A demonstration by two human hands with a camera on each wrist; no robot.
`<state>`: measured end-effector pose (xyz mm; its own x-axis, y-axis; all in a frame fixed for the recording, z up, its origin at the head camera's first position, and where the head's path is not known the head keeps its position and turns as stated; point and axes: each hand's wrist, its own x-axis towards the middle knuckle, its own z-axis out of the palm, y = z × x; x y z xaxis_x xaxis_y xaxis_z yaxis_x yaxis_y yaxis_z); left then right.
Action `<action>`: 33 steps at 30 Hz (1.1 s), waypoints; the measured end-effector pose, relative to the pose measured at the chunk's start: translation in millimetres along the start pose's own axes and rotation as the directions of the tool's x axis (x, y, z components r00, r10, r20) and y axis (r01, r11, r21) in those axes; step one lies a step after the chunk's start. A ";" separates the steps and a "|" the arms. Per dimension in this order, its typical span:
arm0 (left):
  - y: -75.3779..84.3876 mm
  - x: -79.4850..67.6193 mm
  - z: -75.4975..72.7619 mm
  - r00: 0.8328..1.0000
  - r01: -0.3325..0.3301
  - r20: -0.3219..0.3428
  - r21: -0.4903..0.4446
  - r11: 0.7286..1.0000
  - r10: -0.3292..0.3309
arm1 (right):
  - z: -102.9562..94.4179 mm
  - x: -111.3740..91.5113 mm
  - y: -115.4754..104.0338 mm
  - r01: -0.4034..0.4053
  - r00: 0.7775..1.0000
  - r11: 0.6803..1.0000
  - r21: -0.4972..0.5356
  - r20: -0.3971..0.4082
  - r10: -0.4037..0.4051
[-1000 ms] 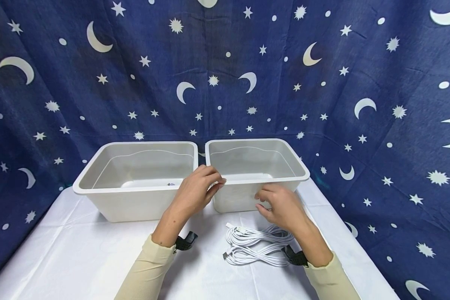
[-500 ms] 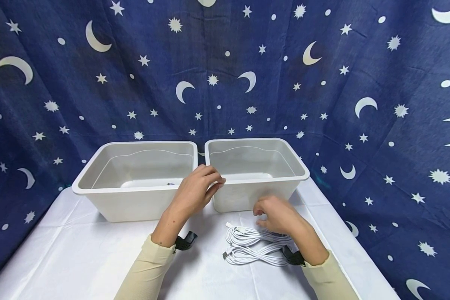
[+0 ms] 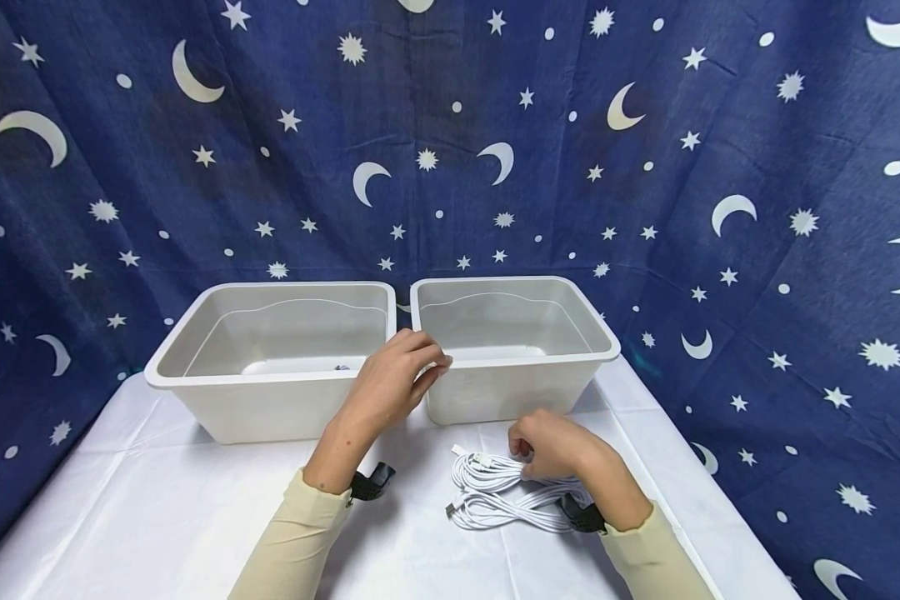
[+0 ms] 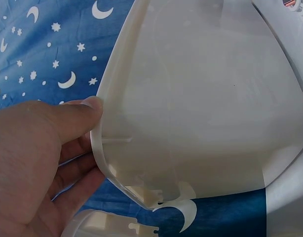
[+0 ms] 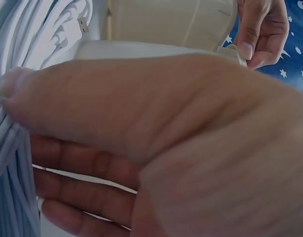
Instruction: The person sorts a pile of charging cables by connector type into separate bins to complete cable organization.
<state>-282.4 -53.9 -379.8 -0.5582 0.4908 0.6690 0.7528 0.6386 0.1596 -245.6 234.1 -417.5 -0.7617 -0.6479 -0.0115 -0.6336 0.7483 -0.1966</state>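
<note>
In the head view, my left hand (image 3: 392,382) is at the near left corner of the right grey-white plastic bin (image 3: 498,393). The left wrist view shows its thumb on the bin's rim (image 4: 96,143) and the fingers behind, pinching it. Coiled white USB cables (image 3: 487,475) lie in two bundles in front of that bin. My right hand (image 3: 558,446) is at the far bundle, fingers curled. From the right wrist, the thumb (image 5: 53,94) lies on the cable strands (image 5: 13,173), with the fingers on their other side; the fingertips are partly hidden.
A second bin (image 3: 270,412) stands on the left, with a small dark item (image 3: 341,367) on its floor. Both bins rest on a white tablecloth (image 3: 157,517). Behind hangs a blue curtain (image 3: 450,225) with moons and stars.
My right hand has come down and nearer, from the right bin's front wall to the cable bundles, and its fingers have curled. My left hand stays at the rim.
</note>
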 end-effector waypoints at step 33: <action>1.8 0.7 -2.9 1.000 0.001 0.002 -0.002 1.000 -0.001 | 0.3 -2.0 -4.2 0.025 0.999 0.999 -0.025 0.036 -0.024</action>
<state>-280.4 -54.1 -377.0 -0.5593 0.4917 0.6674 0.7532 0.6377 0.1614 -241.3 232.3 -416.9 -0.7411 -0.6701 -0.0417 -0.6554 0.7355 -0.1720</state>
